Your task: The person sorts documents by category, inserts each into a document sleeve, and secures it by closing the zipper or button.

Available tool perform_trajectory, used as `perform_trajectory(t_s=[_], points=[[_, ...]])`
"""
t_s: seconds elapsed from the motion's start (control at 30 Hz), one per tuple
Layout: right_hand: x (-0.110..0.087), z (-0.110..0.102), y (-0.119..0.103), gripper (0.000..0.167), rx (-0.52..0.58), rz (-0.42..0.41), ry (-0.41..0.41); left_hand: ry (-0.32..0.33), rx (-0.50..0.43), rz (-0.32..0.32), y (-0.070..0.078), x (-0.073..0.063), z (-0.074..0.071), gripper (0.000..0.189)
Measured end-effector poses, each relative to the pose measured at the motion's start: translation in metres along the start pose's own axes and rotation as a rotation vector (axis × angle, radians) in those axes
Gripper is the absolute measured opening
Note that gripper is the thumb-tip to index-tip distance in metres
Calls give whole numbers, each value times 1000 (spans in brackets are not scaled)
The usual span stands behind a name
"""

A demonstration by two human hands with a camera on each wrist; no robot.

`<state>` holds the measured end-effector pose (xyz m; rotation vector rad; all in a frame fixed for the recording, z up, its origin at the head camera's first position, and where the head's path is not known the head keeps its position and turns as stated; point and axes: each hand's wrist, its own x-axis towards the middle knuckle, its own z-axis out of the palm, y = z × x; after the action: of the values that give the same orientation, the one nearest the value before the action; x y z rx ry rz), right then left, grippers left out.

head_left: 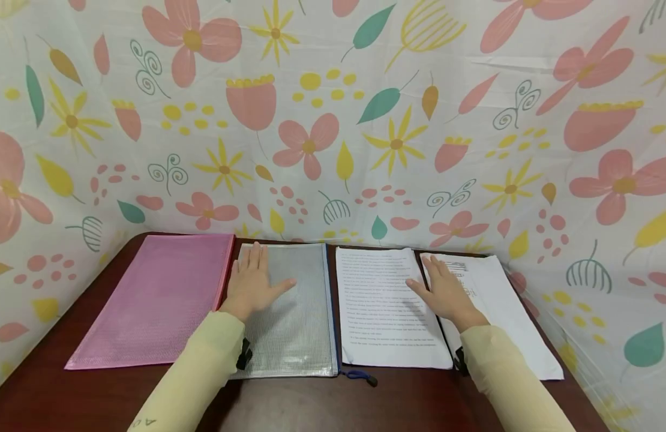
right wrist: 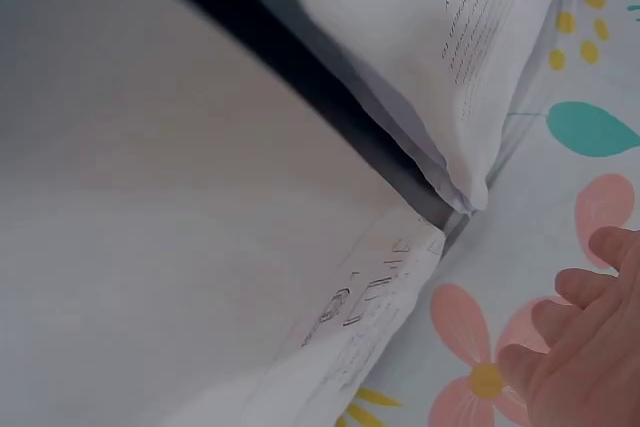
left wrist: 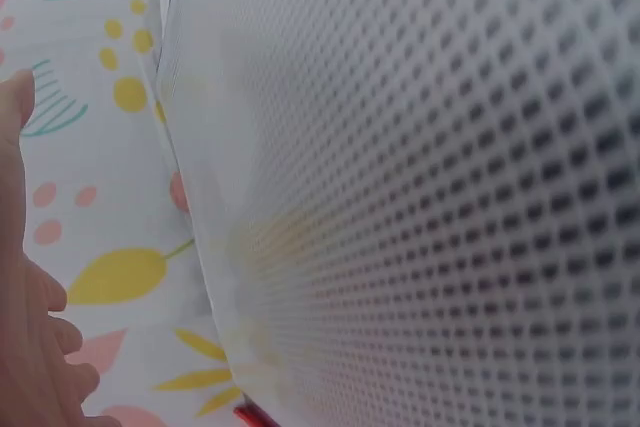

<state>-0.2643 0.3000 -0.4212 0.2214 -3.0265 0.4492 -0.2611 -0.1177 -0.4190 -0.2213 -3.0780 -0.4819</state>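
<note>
Hands, two, bare, fingers straight and thumbs spread: left hand [head_left: 254, 288] over the grey mesh pouch [head_left: 295, 327]; right hand [head_left: 446, 293] over the adjoining edges of two paper stacks; contact beneath cannot be told. Floral cloth [head_left: 311, 90], hung behind. Bench [head_left: 290, 408], dark reddish-brown, carrying a row. Pink mesh pouch [head_left: 155, 294], far left, red edge. Grey pouch, next, blue edge. Text-printed stack [head_left: 387, 324], right of it. Mostly blank stack [head_left: 508, 324], far right, tilted. Blue cord [head_left: 357, 374], dark-tipped, at the grey pouch's near corner.
</note>
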Motion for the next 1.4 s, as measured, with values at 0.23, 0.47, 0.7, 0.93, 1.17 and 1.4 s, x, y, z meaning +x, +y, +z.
perform_trajectory(t_s=[0.23, 0.47, 0.7, 0.93, 1.17, 1.4], points=[[0, 4, 2, 94, 65, 59, -64, 5, -43, -16, 10, 1, 8, 106], [-1, 6, 1, 98, 104, 89, -81, 12, -36, -36, 16, 3, 18, 107], [0, 7, -2, 99, 121, 128, -116, 1, -49, -70, 27, 0, 22, 107], [-1, 8, -6, 92, 139, 137, -124, -21, -50, -96, 38, -3, 27, 104], [0, 8, -4, 81, 144, 195, -135, -33, 10, -78, 51, -4, 32, 96], [0, 6, -7, 76, 166, 268, -153, -14, 43, -46, 68, -4, 40, 66]])
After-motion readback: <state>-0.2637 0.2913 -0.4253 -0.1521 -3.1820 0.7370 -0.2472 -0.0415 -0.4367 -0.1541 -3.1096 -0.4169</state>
